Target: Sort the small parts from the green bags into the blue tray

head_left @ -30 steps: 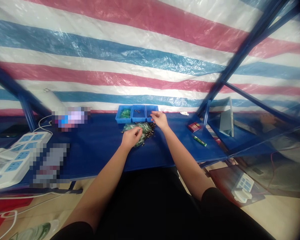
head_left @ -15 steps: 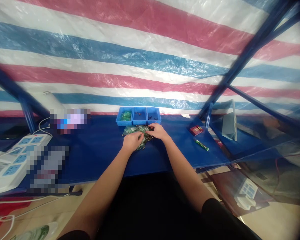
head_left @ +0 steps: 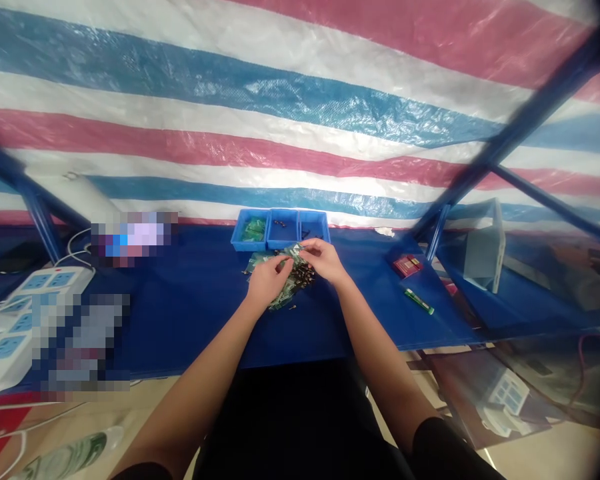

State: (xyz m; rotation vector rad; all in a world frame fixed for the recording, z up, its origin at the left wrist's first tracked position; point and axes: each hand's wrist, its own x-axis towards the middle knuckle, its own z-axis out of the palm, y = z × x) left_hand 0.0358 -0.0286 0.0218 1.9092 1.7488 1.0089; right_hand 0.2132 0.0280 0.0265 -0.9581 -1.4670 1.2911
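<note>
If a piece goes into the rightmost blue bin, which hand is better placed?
Probably the right hand: it is just in front of the rightmost blue bin. The left hand is farther from that bin, at the left side of the parts pile.

I see the left hand (head_left: 269, 280) and right hand (head_left: 326, 260) close together at a pile of packets and small parts (head_left: 298, 278) on the blue table (head_left: 180, 320); I can't tell what either grips. Three blue bins (head_left: 283, 244) stand just beyond. Far right, I've a red box (head_left: 407, 265) and green tube (head_left: 419, 301); left, a power strip (head_left: 10, 333).
</note>
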